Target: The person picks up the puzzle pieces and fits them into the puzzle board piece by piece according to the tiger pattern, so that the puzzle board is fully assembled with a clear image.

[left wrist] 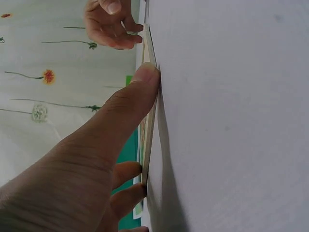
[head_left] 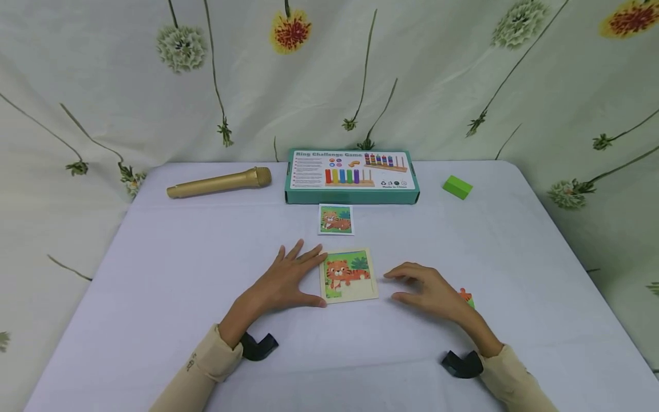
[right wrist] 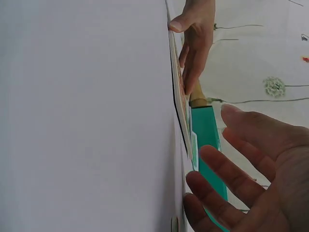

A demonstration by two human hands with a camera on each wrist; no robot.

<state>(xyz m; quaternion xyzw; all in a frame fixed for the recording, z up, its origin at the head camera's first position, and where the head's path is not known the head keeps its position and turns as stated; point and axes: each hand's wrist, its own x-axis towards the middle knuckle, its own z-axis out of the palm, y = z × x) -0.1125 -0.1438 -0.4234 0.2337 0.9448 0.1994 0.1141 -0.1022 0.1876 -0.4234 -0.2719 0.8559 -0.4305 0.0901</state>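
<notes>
A square wooden puzzle board (head_left: 360,292) with a tiger picture lies flat on the table, its lower right part showing bare wood. My left hand (head_left: 283,281) spreads its fingers at the board's left side, the thumb (left wrist: 146,75) touching the near corner and fingertips touching the left edge. Just right of the board, my right hand (head_left: 429,289) hovers with loosely bent fingers and nothing between them. An orange and green puzzle piece (head_left: 466,297) lies beyond the right wrist, partly hidden by it. Behind the board is a small tiger picture card (head_left: 336,220).
A green "Ring Challenge Game" box (head_left: 352,197) stands at the table's back. To its left lies a gold microphone (head_left: 218,183); to its right, a green block (head_left: 457,187). White cloth (head_left: 154,274) covers the table, with a flowered curtain (head_left: 247,103) behind.
</notes>
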